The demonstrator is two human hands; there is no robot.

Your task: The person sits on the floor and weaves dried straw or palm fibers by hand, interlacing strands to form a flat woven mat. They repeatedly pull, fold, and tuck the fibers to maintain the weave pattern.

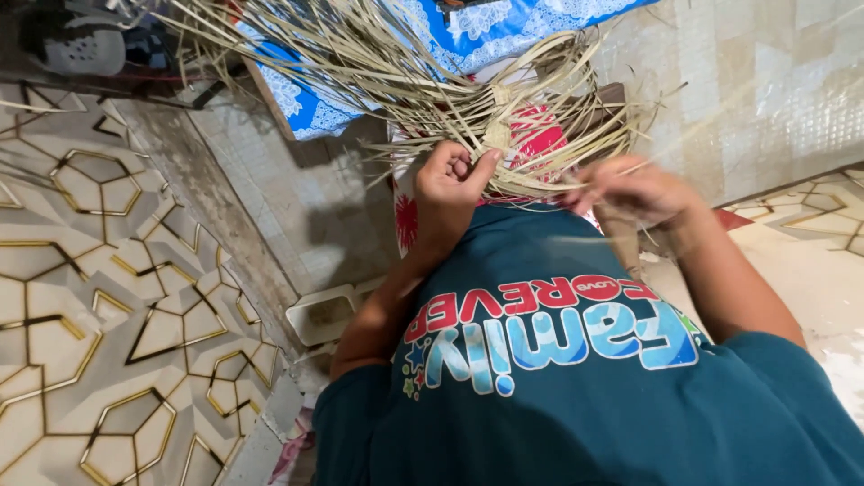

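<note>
A loose bundle of pale dried weaving strips (pixel 423 67) fans out above my lap, with a small woven knot (pixel 498 133) at its base. My left hand (pixel 452 184) is closed around the strips just below that knot, thumb pressed up against it. My right hand (pixel 634 191) is blurred and pinches a few thin strips at the right side of the bundle. A red and white patterned cloth (pixel 540 139) lies under the strips. My teal shirt (pixel 576 396) with a printed front fills the lower part of the view.
A floor with gold hexagon lines (pixel 99 297) lies at left. A grey tiled step (pixel 270 198) runs diagonally beside it. A blue and white cloth (pixel 486 27) is at the top. A white plastic tray (pixel 324 315) sits near my left elbow. Pale tiles (pixel 765 81) cover the right.
</note>
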